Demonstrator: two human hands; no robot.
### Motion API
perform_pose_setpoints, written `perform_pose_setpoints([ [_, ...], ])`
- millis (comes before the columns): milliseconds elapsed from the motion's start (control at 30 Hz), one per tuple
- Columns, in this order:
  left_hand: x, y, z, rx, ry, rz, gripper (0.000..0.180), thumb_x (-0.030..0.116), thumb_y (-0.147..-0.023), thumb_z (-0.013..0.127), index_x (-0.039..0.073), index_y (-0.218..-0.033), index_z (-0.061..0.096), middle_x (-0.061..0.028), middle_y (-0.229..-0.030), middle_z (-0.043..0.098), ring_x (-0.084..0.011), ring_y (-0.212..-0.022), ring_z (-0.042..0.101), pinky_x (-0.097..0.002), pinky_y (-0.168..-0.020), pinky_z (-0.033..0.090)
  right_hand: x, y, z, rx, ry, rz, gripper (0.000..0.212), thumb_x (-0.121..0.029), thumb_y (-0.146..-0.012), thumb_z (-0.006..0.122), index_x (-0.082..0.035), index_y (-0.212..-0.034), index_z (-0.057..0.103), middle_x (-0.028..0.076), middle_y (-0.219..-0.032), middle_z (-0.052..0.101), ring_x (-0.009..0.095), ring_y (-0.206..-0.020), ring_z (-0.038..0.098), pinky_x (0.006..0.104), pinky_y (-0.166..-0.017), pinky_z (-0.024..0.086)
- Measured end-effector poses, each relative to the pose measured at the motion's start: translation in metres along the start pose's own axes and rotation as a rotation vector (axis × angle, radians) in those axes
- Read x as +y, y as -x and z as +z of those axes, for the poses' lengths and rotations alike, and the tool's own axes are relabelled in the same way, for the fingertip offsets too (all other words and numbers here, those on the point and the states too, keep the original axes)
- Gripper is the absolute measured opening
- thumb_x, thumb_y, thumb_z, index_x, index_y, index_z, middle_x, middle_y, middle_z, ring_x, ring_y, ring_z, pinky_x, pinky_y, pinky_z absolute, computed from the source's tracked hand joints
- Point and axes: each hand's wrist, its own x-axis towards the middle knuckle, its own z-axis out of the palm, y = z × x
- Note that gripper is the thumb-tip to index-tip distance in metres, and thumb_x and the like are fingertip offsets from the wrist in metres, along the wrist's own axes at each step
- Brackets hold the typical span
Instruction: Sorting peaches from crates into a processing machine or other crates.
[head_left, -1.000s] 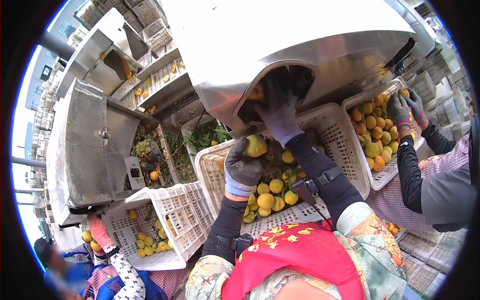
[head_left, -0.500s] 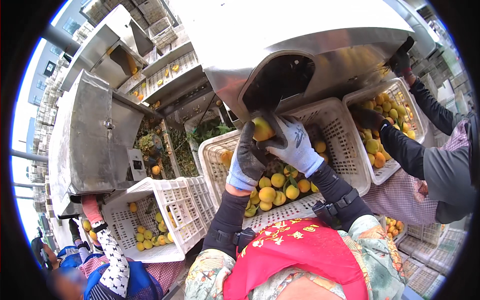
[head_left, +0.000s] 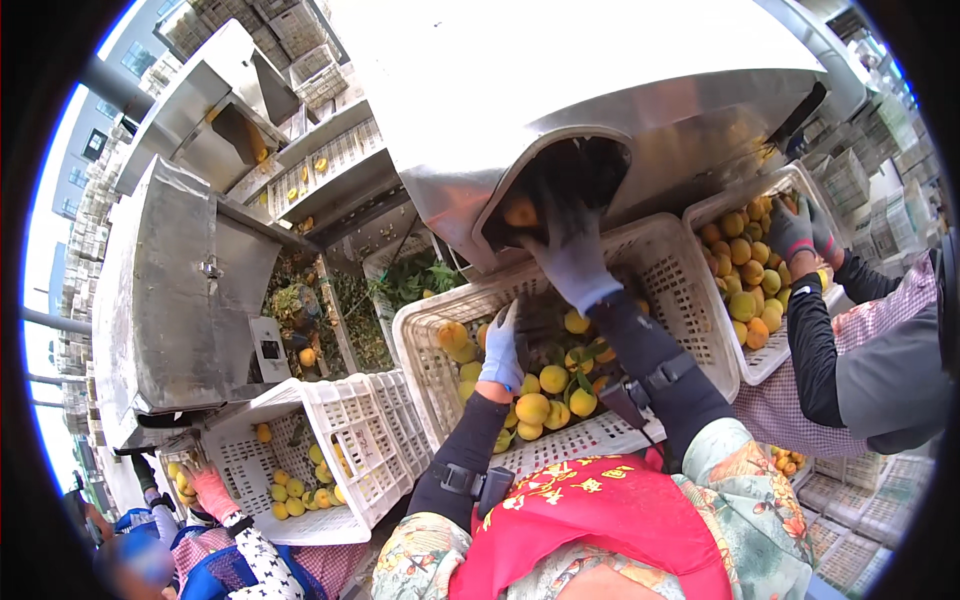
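My right hand (head_left: 575, 250), in a grey-and-white glove, reaches into the dark opening (head_left: 590, 165) of a metal machine. Between its thumb and blurred fingers shows an orange-yellow peach (head_left: 520, 212). My left hand (head_left: 502, 352), gloved too, dips into the white plastic crate (head_left: 690, 290) in front of me, beside yellow peaches (head_left: 532, 408) along its near side. The left fingers are mostly hidden behind the hand, so their grip does not show. Some green leaves (head_left: 583, 378) lie among the fruit.
At right, a co-worker's gloved hands (head_left: 795, 235) are over another crate of peaches (head_left: 745, 275). On the left, a co-worker's pink glove (head_left: 212, 490) is by a tilted white crate (head_left: 370, 440). A metal housing (head_left: 165, 300) stands beyond that crate.
My hands, together around a peach before, are now apart. The right has gone up into the opening with a peach; the left has dropped into the crate. The right co-worker's hands moved over their crate.
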Motion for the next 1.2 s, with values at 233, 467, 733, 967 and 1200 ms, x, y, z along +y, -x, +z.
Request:
perform_pose_setpoints([
  [233,-0.08,-0.034,-0.052,0.106,-1.697,0.172,0.058,0.037,-0.079,0.063,0.013,-0.131,0.049,-0.014,-0.125,0.053,-0.0341,-0.115,0.05,-0.0486,-0.096,0.038,0.043,0.005,-0.021,-0.007,-0.239,-0.019,0.059,-0.024,-0.079,0.067,-0.007,-0.132,0.046,0.016,-0.116,0.06,0.031,-0.11,0.055,0.0424,-0.097,0.04],
  [467,-0.124,-0.08,-0.017,-0.421,-2.05,0.645,0.058,0.025,-0.082,0.057,0.02,-0.138,0.042,-0.0158,-0.144,0.037,-0.039,-0.131,0.034,-0.0507,-0.105,0.03,0.157,0.153,0.001,-0.896,0.228,0.466,0.054,-0.024,-0.082,0.057,-0.009,-0.133,0.046,0.017,-0.117,0.06,0.032,-0.11,0.056,0.0424,-0.093,0.044],
  [733,-0.136,-0.113,-0.024,-0.265,-1.321,-0.172,0.051,0.021,-0.084,0.056,0.007,-0.132,0.043,-0.0212,-0.134,0.045,-0.0378,-0.122,0.045,-0.055,-0.104,0.033,0.18,0.224,0.058,-1.126,0.162,0.541,0.065,-0.025,-0.077,0.067,-0.003,-0.133,0.044,0.022,-0.127,0.051,0.036,-0.119,0.047,0.0431,-0.101,0.036],
  [967,-0.034,-0.018,0.013,-0.312,0.656,-0.34,0.058,0.037,-0.084,0.059,0.003,-0.128,0.045,-0.0218,-0.13,0.046,-0.0412,-0.118,0.047,-0.0613,-0.103,0.033,0.088,0.134,-0.012,-0.539,-0.428,0.405,0.077,-0.016,-0.066,0.073,-0.008,-0.136,0.042,0.017,-0.133,0.048,0.033,-0.121,0.047,0.0399,-0.101,0.039],
  [1200,0.002,0.034,0.016,-0.501,0.768,-0.085,0.076,0.048,-0.074,0.061,0.005,-0.134,0.042,-0.0202,-0.137,0.042,-0.0397,-0.128,0.038,-0.0599,-0.105,0.028,0.011,0.082,-0.056,-0.53,-0.863,0.306,0.086,-0.01,-0.065,0.073,-0.007,-0.142,0.034,0.015,-0.142,0.04,0.03,-0.131,0.038,0.0369,-0.108,0.032],
])
